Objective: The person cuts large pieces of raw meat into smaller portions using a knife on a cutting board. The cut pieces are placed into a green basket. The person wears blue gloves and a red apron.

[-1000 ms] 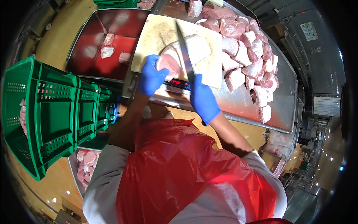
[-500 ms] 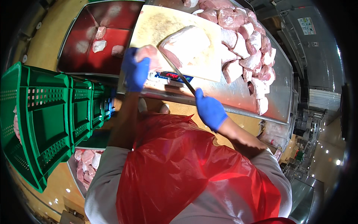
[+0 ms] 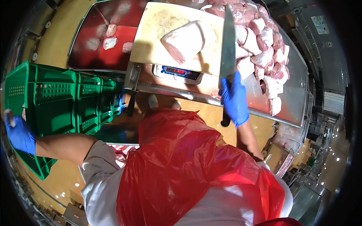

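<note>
While the right hand [image 3: 235, 100] grips the knife [image 3: 228, 49] and the left hand [image 3: 21, 137], its fingers unreadable to me, is at the crate [image 3: 54, 111], I judge portioning between cuts, so the meat [image 3: 183, 39] on the board [image 3: 155, 24] next needs steadying.

Left hand [image 3: 22, 137], blue-gloved: lay at far left of frame, left forearm [image 3: 66, 147] nearly level. Right hand [image 3: 236, 101], blue-gloved: was clenched right of centre, right forearm [image 3: 247, 142] steep.
</note>
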### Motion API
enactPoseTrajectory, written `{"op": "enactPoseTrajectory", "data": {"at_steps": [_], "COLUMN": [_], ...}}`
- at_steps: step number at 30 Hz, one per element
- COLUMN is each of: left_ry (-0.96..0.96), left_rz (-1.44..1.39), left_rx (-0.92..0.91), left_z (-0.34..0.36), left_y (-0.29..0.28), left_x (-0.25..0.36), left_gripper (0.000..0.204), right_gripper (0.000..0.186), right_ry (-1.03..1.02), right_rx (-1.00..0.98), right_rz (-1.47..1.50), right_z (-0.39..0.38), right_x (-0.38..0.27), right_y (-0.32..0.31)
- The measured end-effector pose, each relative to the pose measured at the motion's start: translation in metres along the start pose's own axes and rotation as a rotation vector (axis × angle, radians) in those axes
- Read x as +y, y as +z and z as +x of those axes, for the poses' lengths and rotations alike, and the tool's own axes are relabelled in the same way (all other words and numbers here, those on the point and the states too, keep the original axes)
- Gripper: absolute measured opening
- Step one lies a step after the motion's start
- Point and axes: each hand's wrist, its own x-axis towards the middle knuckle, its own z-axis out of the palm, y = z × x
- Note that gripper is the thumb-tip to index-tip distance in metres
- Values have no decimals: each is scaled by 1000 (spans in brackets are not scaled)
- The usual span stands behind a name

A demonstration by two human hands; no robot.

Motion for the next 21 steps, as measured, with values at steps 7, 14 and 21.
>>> {"op": "enactPoseTrajectory", "data": {"at_steps": [7, 14, 21], "left_ry": [-379, 429, 1253], "left_rz": [-1436, -1049, -1441], "left_rx": [-698, -1501, -433], "left_z": [11, 8, 11], "left_y": [-63, -52, -37], "left_x": [332, 543, 537], "left_gripper": [30, 112, 73], "right_gripper": [25, 26, 19], "right_ry": [141, 102, 189], "right_rx": [92, 62, 198], "right_rz": [268, 308, 325], "right_z": [28, 16, -25], "right_x": [17, 1, 75], "right_y": [-14, -24, -31]}}
